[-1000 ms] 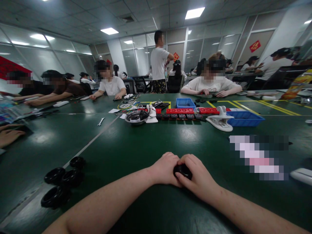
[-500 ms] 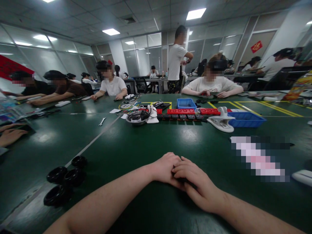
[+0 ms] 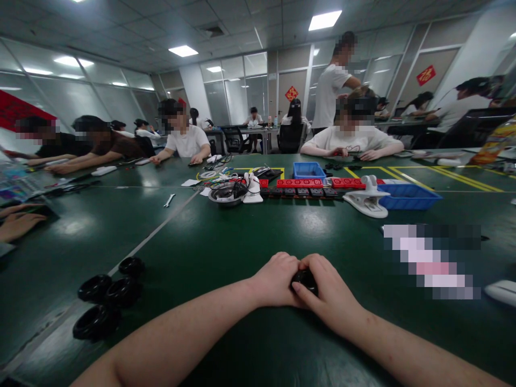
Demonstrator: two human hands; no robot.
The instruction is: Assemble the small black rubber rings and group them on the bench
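Fingers of my right hand [image 3: 338, 298] grip a round black piece [image 3: 309, 280] between both hands over the green table [image 3: 226, 236]; whether my left hand [image 3: 274, 279] grips, I cannot tell. Uneven thumb pressure could make it slip.

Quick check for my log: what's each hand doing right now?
Left hand: closed against the black ring-shaped piece; its fingertips are hidden.
Right hand: closed on that same piece, thumb and fingers curled around it.
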